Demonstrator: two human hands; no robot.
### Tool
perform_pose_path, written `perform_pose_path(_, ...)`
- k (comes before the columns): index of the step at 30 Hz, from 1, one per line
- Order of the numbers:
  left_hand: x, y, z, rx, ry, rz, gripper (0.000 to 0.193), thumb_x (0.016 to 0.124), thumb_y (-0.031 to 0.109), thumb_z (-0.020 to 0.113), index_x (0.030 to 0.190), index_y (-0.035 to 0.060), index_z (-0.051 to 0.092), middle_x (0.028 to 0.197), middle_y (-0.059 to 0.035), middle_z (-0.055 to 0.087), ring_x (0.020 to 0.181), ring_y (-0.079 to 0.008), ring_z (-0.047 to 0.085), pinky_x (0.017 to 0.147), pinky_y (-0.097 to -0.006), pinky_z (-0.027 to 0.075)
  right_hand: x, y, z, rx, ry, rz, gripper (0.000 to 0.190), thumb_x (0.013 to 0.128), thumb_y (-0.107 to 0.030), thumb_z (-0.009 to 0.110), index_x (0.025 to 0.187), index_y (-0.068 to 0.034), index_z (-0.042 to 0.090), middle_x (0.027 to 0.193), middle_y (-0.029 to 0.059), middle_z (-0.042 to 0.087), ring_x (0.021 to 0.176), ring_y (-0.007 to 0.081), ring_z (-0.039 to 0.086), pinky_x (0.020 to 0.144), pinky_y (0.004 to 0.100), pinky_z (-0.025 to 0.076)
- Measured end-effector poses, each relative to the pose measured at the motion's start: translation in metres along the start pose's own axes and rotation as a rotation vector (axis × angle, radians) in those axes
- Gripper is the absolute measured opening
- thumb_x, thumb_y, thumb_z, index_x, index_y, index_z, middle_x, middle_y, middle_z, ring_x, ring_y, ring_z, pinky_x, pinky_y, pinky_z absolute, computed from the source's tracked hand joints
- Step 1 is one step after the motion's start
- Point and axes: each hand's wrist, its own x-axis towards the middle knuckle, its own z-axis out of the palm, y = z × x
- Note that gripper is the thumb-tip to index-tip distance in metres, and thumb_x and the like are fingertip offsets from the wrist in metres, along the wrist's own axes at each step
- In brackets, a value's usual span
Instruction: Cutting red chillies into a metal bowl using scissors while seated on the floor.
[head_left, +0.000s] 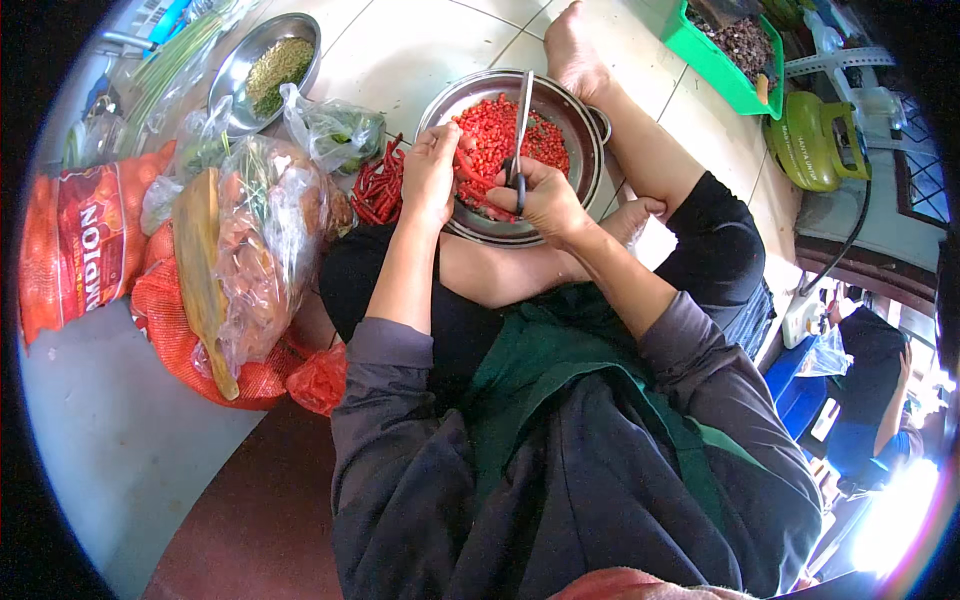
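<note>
A steel pot (592, 180) rests on the floor just before my crossed legs, with many cut pieces of red chili (491, 120) inside. Over its left side, my left hand (430, 171) pinches red chili (466, 159) between thumb and fingers. My right hand (546, 201) grips scissors (523, 112) by their black handles, above the pot. The blades point away from me and look close together. Left of the pot, touching or nearly touching my left wrist in view, lies a heap of whole red chilies (376, 187).
Plastic bags of vegetables (341, 135), a metal bowl (217, 90), a wooden board (196, 262) and red mesh sacks (142, 217) crowd the left. A green planter (772, 75) and green gas cylinder (806, 142) stand right. Another person's arm (891, 409) shows far right.
</note>
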Motion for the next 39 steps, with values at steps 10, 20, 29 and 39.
perform_pose_path(10, -0.005, 0.0, 0.005, 0.094, -0.314, -0.366, 0.021, 0.089, 0.029, 0.052, 0.099, 0.0108, 0.057, 0.087, 0.0002, 0.06, 0.075, -0.0104, 0.057, 0.062, -0.0247, 0.046, 0.006, 0.011, -0.017, -0.307, 0.298, -0.314, 0.021, 0.072, -0.011, 0.071, 0.085, -0.001, 0.058, 0.071, 0.0042, 0.06, 0.063, 0.0092, 0.056, 0.055, 0.0251, 0.047)
perform_pose_path(20, -0.005, -0.016, 0.011, 0.12, -0.295, -0.221, 0.017, 0.09, 0.022, 0.047, 0.098, 0.0086, 0.053, 0.082, -0.0036, 0.06, 0.074, -0.0171, 0.057, 0.063, -0.0326, 0.046, -0.016, 0.005, -0.029, -0.555, 0.363, -0.488, 0.027, 0.067, -0.018, 0.071, 0.081, 0.0, 0.057, 0.075, 0.0208, 0.059, 0.073, 0.0314, 0.062, 0.065, 0.0383, 0.047)
perform_pose_path(29, -0.023, -0.012, 0.018, 0.155, -0.341, -0.21, 0.024, 0.087, 0.01, 0.054, 0.108, 0.0007, 0.049, 0.09, -0.0062, 0.057, 0.077, -0.0156, 0.058, 0.062, -0.027, 0.049, -0.017, 0.014, -0.026, -0.742, 0.273, -0.468, 0.034, 0.068, -0.028, 0.073, 0.086, -0.003, 0.06, 0.079, 0.0208, 0.061, 0.077, 0.0339, 0.062, 0.067, 0.0394, 0.048)
perform_pose_path(39, -0.028, -0.001, 0.006, 0.093, -0.087, -0.067, 0.015, 0.086, 0.021, 0.053, 0.095, 0.0096, 0.056, 0.079, -0.0017, 0.064, 0.052, -0.0041, 0.047, 0.043, -0.018, 0.034, -0.01, 0.0, -0.036, -1.07, 0.272, -0.31, 0.042, 0.07, -0.039, 0.071, 0.077, 0.0, 0.061, 0.071, 0.0207, 0.06, 0.071, 0.0334, 0.062, 0.063, 0.0389, 0.047)
